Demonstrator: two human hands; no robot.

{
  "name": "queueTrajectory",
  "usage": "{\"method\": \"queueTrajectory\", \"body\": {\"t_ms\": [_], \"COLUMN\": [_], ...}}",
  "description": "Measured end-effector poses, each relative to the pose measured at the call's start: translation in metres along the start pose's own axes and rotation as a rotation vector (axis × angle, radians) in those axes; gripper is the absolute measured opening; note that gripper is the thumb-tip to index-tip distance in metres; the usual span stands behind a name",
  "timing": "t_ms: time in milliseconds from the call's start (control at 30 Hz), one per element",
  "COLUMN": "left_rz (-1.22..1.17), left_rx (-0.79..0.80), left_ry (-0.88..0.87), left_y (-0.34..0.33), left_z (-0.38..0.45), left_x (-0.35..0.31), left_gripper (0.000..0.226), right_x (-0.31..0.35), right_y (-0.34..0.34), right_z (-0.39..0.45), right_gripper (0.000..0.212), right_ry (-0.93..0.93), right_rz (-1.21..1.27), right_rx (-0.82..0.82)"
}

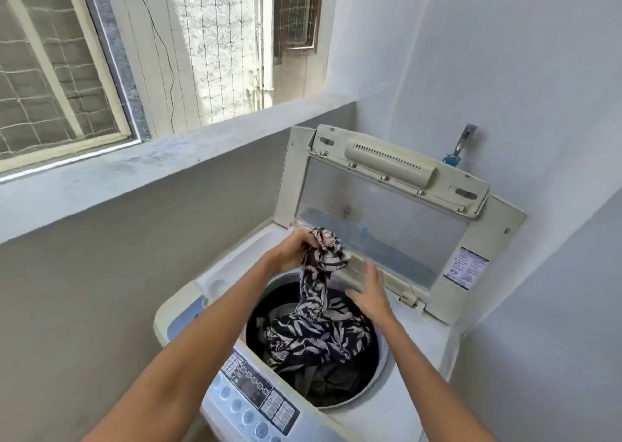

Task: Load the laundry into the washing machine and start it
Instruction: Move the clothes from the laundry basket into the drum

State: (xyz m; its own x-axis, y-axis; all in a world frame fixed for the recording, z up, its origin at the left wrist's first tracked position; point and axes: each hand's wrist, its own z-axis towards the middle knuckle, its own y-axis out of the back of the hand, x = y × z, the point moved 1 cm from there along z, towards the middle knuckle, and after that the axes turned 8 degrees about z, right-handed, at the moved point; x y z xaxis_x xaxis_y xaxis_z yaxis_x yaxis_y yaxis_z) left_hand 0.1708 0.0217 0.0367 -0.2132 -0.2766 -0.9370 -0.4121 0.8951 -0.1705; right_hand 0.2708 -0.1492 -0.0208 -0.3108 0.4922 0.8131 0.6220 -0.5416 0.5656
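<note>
Gripping the bunched top of a black-and-white leaf-print garment (319,307), left hand (296,251) holds it above the washing machine (414,357) drum; right hand (368,293), fingers spread, hovers just right.

Leaf-print dark garment (316,327) trails into the open washing machine (397,404) drum — bunched above.

A white top-loading washing machine (414,404) with a round drum opening carried the laundry, its hinged cream lid (387,212) with a clear panel standing upright at the back. Inside the drum lay a black garment printed with pale leaves (313,337), one end drawn up out of the opening, resting upon darker, plain clothes (323,381) beneath it. A grey control panel with round buttons (250,398) ran along the machine's near edge.
</note>
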Motion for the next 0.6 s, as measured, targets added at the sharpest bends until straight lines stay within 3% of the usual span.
{"method": "queueTrajectory", "body": {"t_ms": [67, 100, 200, 267, 333, 433, 500, 600], "left_rz": [0.017, 0.024, 0.070, 0.154, 0.276, 0.627, 0.925, 1.057], "left_rx": [0.077, 0.086, 0.038, -0.059, -0.170, -0.449, -0.677, -0.919], "left_ry": [-0.005, -0.021, -0.094, -0.146, -0.237, -0.446, -0.558, -0.606], "left_y": [0.003, 0.004, 0.011, 0.022, 0.035, 0.043, 0.039, 0.028], "left_z": [0.009, 0.013, 0.023, 0.028, 0.032, 0.033, 0.031, 0.018], "left_x": [0.009, 0.009, 0.000, -0.010, -0.020, -0.032, -0.038, -0.046], "left_gripper": [0.026, 0.026, 0.020, 0.015, 0.020, 0.026, 0.025, 0.027], "right_x": [0.007, 0.008, 0.002, -0.001, 0.008, 0.033, 0.049, 0.063], "right_y": [-0.007, -0.011, -0.013, -0.005, 0.014, 0.053, 0.071, 0.081], "right_z": [0.014, 0.019, 0.031, 0.037, 0.044, 0.048, 0.049, 0.043], "right_gripper": [0.112, 0.117, 0.087, 0.067, 0.048, 0.037, 0.035, 0.031], "right_ry": [0.058, 0.064, 0.059, 0.025, 0.048, 0.326, 0.514, 0.523], "right_rz": [0.042, 0.066, 0.079, -0.098, -0.343, -0.613, -0.545, -0.363], "right_rx": [0.161, 0.217, 0.282, 0.177, -0.065, -0.523, -0.663, -0.686]}}
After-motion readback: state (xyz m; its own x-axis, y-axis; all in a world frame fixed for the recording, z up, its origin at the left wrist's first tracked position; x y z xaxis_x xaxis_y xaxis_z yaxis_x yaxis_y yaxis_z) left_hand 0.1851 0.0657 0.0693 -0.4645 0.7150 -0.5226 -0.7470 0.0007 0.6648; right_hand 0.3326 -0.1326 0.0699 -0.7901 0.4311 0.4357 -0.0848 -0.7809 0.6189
